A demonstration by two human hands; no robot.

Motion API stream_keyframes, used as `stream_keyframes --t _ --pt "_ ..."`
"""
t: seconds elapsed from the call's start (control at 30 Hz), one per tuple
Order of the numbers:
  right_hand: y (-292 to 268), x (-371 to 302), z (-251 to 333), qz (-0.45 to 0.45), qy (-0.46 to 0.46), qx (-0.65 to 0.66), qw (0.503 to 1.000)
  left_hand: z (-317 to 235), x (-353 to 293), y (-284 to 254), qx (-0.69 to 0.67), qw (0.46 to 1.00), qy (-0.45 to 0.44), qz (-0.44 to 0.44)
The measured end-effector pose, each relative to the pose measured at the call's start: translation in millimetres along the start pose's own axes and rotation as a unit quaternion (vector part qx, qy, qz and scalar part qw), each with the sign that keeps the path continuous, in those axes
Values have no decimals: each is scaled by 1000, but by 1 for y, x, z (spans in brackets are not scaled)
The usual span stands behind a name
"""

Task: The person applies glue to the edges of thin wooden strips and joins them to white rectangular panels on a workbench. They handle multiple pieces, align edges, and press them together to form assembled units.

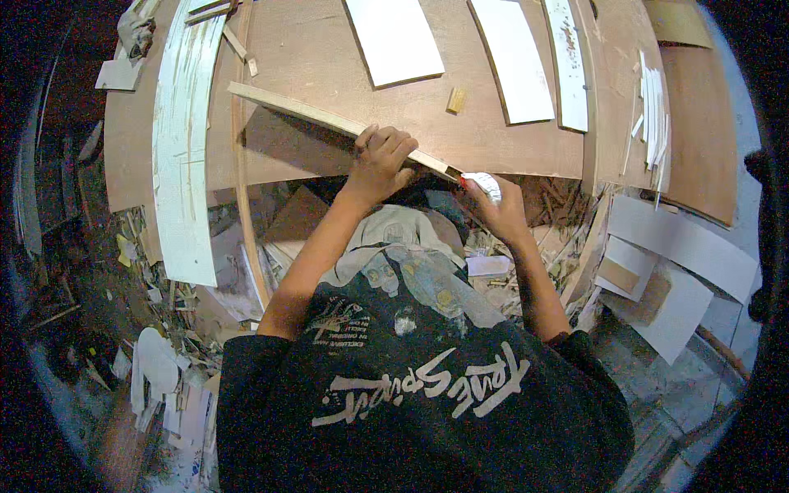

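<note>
A long, narrow wooden board (304, 109) slants across the front of the workbench, its pale edge facing up and its far-left end raised. My left hand (382, 164) is closed around it past the middle, fingers over the top edge. At the board's near right end, my right hand (501, 209) is closed on a small white object (483, 186) with a red part. That red part is right at the board's end; my fingers cover much of the object, so its kind cannot be made out.
On the brown workbench (320, 49) lie white panels (394, 41), another white panel (514, 62) and a small wood block (456, 100). A long pale-green strip (185, 148) overhangs its left side. Thin white strips (653, 115) lie at right. Offcuts (185, 394) litter the floor.
</note>
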State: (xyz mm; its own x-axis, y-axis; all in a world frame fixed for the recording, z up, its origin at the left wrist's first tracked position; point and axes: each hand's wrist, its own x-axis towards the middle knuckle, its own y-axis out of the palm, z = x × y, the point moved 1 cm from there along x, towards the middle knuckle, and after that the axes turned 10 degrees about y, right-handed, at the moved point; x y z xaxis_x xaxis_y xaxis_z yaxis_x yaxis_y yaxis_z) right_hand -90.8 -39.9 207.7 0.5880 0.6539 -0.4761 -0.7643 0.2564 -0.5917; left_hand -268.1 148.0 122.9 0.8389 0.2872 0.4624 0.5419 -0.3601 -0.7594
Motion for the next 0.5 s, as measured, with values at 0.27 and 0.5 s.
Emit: stream_keyframes --t 0.27,0.5 --pt "2 7 1 -6 -20 -69 997 2 0 3 12 1000 0 5" --pt "5 7 12 -72 -63 -213 972 5 -1 4 5 1000 -4 9"
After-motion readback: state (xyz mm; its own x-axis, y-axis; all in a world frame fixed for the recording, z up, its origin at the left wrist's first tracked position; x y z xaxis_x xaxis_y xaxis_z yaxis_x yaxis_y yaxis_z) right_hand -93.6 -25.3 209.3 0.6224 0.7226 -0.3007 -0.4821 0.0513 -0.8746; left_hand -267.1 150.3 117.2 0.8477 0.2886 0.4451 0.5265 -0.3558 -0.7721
